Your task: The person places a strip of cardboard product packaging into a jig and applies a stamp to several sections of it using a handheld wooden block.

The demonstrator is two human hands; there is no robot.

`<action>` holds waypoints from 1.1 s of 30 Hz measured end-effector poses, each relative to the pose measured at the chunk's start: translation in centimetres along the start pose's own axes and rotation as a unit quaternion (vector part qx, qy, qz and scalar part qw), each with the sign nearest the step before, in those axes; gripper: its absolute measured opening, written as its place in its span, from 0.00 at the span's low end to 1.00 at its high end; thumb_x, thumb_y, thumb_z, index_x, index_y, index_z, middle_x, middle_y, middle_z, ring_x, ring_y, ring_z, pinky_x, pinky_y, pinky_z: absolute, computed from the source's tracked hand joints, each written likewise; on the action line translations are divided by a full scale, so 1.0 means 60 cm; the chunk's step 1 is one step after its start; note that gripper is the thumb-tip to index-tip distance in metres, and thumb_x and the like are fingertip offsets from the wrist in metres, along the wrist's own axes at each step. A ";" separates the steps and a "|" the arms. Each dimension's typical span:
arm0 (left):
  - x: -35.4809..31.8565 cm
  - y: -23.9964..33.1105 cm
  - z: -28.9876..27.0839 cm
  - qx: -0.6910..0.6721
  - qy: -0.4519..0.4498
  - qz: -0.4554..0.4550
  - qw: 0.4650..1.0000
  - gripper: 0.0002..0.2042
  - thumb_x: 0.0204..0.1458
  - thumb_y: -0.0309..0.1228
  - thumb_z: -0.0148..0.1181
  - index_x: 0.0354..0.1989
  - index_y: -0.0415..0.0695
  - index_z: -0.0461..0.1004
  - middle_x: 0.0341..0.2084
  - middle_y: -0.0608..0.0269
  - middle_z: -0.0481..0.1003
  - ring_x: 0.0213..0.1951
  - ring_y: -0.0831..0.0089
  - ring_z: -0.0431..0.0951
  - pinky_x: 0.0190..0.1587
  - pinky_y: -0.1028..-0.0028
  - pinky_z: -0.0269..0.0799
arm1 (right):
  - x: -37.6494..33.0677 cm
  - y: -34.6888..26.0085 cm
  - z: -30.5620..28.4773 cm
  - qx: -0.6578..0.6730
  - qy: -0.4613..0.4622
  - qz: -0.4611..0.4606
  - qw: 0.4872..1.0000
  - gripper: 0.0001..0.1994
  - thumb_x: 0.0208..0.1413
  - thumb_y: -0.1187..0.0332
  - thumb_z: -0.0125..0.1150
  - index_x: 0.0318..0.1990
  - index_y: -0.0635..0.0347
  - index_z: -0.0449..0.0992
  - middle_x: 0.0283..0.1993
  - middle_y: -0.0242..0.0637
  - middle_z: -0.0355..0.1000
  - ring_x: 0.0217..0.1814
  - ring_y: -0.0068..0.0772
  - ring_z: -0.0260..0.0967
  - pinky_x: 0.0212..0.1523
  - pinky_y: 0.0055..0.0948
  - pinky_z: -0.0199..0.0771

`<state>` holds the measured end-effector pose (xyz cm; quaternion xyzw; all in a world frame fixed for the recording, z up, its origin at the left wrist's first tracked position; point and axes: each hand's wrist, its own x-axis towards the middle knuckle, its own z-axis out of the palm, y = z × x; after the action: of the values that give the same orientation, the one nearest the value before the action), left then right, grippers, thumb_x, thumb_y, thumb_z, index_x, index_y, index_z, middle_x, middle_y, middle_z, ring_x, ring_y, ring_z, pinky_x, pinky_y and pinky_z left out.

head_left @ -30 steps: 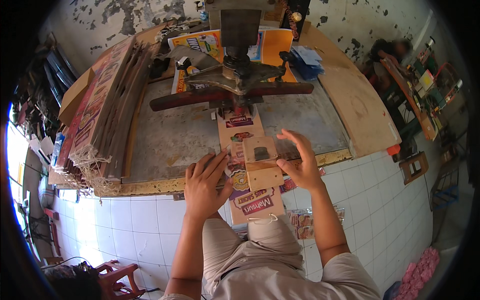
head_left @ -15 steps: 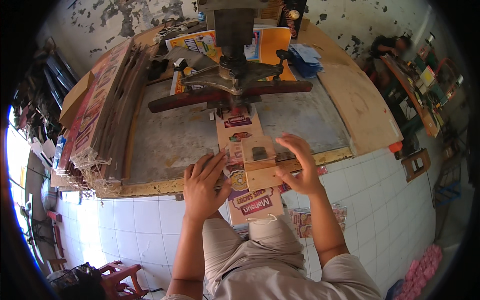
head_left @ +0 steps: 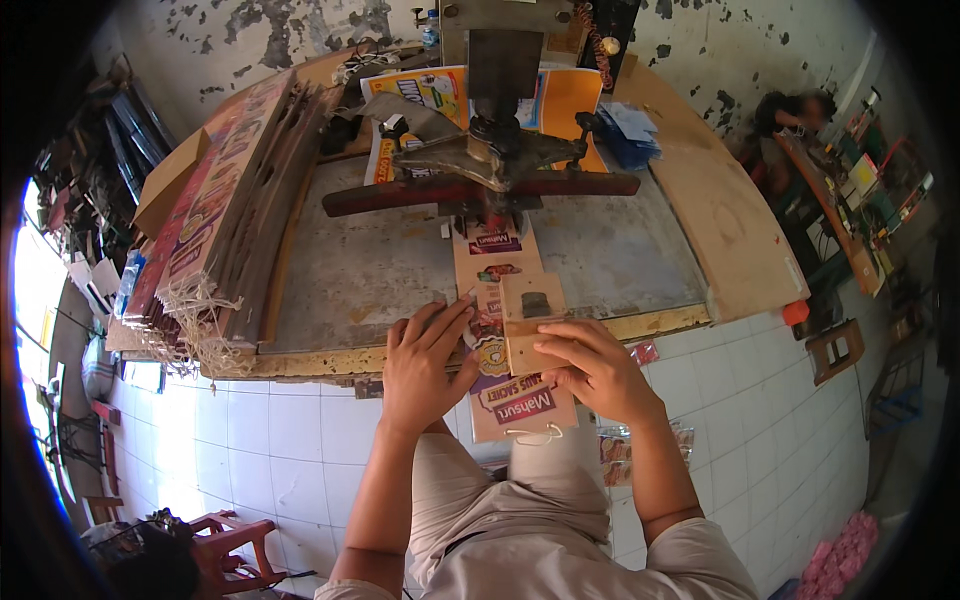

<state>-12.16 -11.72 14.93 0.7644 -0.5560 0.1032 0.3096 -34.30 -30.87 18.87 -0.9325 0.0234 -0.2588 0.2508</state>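
Observation:
A long printed card strip in orange, purple and cream runs from under the press head over the table's front edge toward my lap. A loop of string hangs at its near end. On top of the strip lies a flat wooden block with a dark patch on its far part. My right hand grips the block's near right edge, fingers on top and thumb low at the side. Along the strip's left edge rests my left hand, fingers stretched out and holding nothing.
A stack of printed cards with strings stands on the table's left. A wooden board covers the right side. Behind the press lie colourful printed sheets and a blue packet. A red stool stands lower left. Another person sits far right.
My right hand has come down and inward from hovering open beside the wooden block to gripping its near edge. My left hand stays by the strip. The whole view has shifted slightly.

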 end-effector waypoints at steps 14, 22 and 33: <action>0.000 -0.006 0.004 -0.002 0.006 0.013 1.000 0.27 0.58 0.38 0.70 0.67 0.44 0.82 0.72 0.69 0.79 0.71 0.58 0.74 0.71 0.52 0.66 | 0.085 0.048 0.042 0.082 0.006 0.022 0.996 0.20 0.61 0.75 0.76 0.61 0.58 0.84 0.68 0.38 0.77 0.70 0.49 0.75 0.66 0.43 0.83; 0.004 -0.006 0.003 -0.004 -0.003 0.008 1.000 0.29 0.57 0.39 0.70 0.69 0.46 0.81 0.72 0.69 0.78 0.71 0.58 0.74 0.71 0.53 0.66 | 0.176 0.127 0.070 0.026 0.033 -0.009 0.999 0.21 0.63 0.74 0.75 0.63 0.59 0.82 0.68 0.40 0.77 0.71 0.51 0.75 0.68 0.45 0.79; 0.006 0.004 -0.002 -0.002 -0.023 -0.013 1.000 0.30 0.56 0.37 0.70 0.70 0.47 0.80 0.73 0.69 0.78 0.72 0.58 0.73 0.71 0.54 0.64 | 0.175 0.134 0.077 0.051 0.049 -0.007 0.997 0.19 0.64 0.71 0.76 0.61 0.60 0.83 0.68 0.39 0.77 0.69 0.50 0.75 0.66 0.46 0.81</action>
<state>-12.23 -11.97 15.32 0.7728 -0.5536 0.0804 0.2996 -22.23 -37.65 16.55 -0.9050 0.0164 -0.3066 0.2946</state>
